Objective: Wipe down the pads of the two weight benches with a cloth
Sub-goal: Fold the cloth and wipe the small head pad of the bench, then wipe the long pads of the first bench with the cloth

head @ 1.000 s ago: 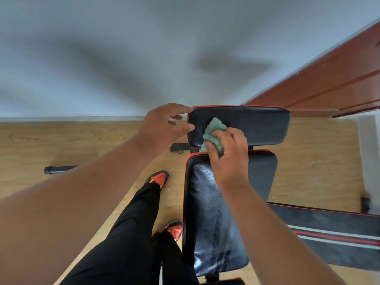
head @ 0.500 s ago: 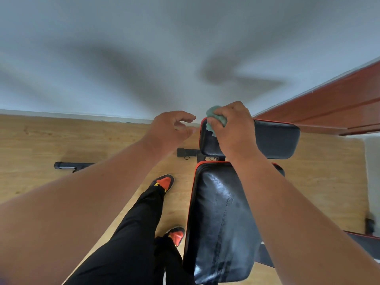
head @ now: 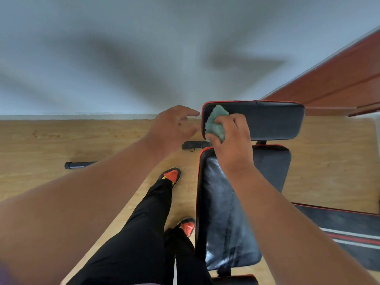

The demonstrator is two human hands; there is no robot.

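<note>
The right hand [head: 232,140] is squeezing a green cloth [head: 216,124] and pressing it on the far black pad [head: 273,122]. The left hand [head: 174,128] is hanging loose at its 9 o'clock side, near the pad's edge.

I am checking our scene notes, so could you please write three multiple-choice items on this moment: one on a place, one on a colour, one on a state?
1. Where is the cloth pressed?
A. On the left end of the small far pad
B. On the floor
C. On the long near pad

2. What colour is the cloth?
A. White
B. Green
C. Yellow

3. What is the left hand doing?
A. Holding the cloth
B. Gripping the black bar
C. Open, holding nothing

Answers:
1 A: the right hand presses the cloth on the left end of the small far pad, beyond the long near pad.
2 B: it is pale green.
3 C: the left hand is spread beside the pad's edge, empty.
</note>
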